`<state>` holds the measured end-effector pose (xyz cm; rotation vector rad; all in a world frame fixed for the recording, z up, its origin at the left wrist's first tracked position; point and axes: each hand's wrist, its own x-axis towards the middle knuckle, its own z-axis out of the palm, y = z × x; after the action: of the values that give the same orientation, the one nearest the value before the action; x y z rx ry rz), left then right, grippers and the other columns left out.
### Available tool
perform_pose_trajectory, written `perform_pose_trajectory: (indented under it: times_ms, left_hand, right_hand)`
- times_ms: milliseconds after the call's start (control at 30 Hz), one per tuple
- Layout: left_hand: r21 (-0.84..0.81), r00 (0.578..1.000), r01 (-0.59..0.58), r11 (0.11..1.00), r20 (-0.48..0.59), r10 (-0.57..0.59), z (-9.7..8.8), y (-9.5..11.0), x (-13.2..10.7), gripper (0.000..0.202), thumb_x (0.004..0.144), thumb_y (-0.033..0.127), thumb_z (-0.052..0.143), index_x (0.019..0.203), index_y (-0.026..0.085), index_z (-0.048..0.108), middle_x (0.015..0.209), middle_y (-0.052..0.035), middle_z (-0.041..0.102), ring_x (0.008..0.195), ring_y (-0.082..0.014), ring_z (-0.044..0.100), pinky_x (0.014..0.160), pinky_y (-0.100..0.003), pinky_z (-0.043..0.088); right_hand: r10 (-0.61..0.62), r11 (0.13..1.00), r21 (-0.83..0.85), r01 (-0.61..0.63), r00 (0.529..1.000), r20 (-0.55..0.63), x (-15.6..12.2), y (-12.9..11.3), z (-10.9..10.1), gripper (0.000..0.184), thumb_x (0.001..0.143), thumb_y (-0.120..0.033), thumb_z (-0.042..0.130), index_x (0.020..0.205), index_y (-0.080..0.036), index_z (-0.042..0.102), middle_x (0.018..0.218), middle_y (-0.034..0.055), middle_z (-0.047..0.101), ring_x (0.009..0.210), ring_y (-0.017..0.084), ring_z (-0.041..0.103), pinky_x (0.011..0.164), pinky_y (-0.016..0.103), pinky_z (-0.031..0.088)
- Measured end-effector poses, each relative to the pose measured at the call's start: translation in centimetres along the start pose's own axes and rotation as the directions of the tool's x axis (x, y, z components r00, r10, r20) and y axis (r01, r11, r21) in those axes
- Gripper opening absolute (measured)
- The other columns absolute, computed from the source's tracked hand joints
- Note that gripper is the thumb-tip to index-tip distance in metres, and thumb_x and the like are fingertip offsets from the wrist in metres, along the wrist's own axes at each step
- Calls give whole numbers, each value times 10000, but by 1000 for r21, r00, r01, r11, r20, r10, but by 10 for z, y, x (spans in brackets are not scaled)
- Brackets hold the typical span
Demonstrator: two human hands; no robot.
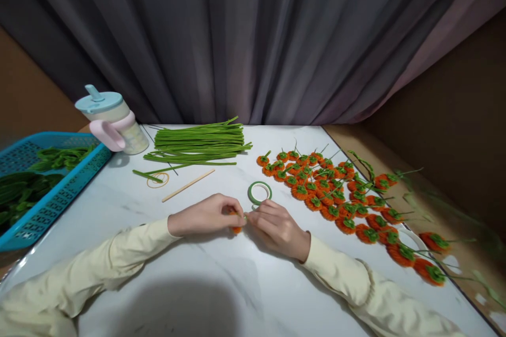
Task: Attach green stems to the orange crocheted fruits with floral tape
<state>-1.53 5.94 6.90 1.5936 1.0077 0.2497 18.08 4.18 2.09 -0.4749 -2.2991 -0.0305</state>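
Observation:
My left hand (215,216) is closed, thumb and fingers pinching a small orange yarn persimmon (236,230) that is mostly hidden beneath the fingertips. Facing it, my right hand (279,225) is closed in a pinch at a thin green piece between the two hands, which looks like tape by the persimmon's stem. A roll of green tape (260,193) lies flat just beyond the right fingers, with a short pale strip beside its lower edge close to them. Both hands are low over the white marbled table (190,263), their fingertips nearly meeting.
Many orange persimmons (324,184) with green tops spread over the right side. Green fuzzy stems (200,139) lie piled at the back. Nearer are a wooden stick (188,185) and rubber bands (158,180). At left stand a lidded cup (114,121) and a blue basket (59,210) holding green leaves.

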Motion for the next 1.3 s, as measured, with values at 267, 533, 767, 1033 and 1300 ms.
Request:
perform_pose_trajectory:
  times_ms: [267, 533, 767, 1033, 1300]
  left_hand:
    - [656, 904, -270, 704, -78, 420, 13, 4, -15, 157, 836, 226, 542, 699, 176, 598, 792, -69, 633, 1076, -279, 483, 912, -406, 302]
    - [468, 956, -176, 866, -127, 263, 6, 4, -8, 112, 733, 176, 631, 626, 195, 658, 747, -46, 651, 1156, -279, 444, 953, -404, 296]
    - [-101, 991, 16, 995, 132, -2, -8, -1, 3, 177, 647, 320, 699, 614, 147, 687, 736, -50, 655, 857, -226, 582, 782, -307, 426]
    - [667, 935, -253, 701, -18, 354, 5, 2, 2, 169, 726, 217, 657, 595, 176, 559, 694, -29, 632, 1176, -313, 407, 914, -415, 271]
    - [758, 917, -297, 580, 57, 395, 10, 11, -3, 221, 819, 81, 551, 613, 161, 550, 688, -49, 642, 1185, -300, 407, 901, -420, 273]
  right_hand:
    - [124, 976, 174, -128, 992, 36, 0, -3, 4, 119, 906, -94, 439, 877, -133, 547, 704, 62, 621, 621, 147, 506, 601, 288, 400]
    - [-47, 998, 37, 47, 999, 15, 2, -2, -1, 178, 897, -42, 404, 1005, -84, 539, 796, 106, 657, 673, 168, 555, 601, 312, 444]
    - [-247, 952, -168, 257, 966, 79, -1, -1, -6, 137, 858, -49, 516, 983, -43, 571, 829, 143, 662, 777, 198, 605, 682, 345, 491]
    - [58, 996, 73, -59, 998, 26, -3, 0, 8, 141, 924, -103, 421, 877, -123, 552, 654, 51, 590, 585, 136, 483, 571, 284, 401]
    - [53, 995, 78, -57, 998, 45, -1, 0, 5, 143, 906, -63, 416, 939, -86, 554, 683, 71, 587, 624, 154, 483, 587, 288, 417]
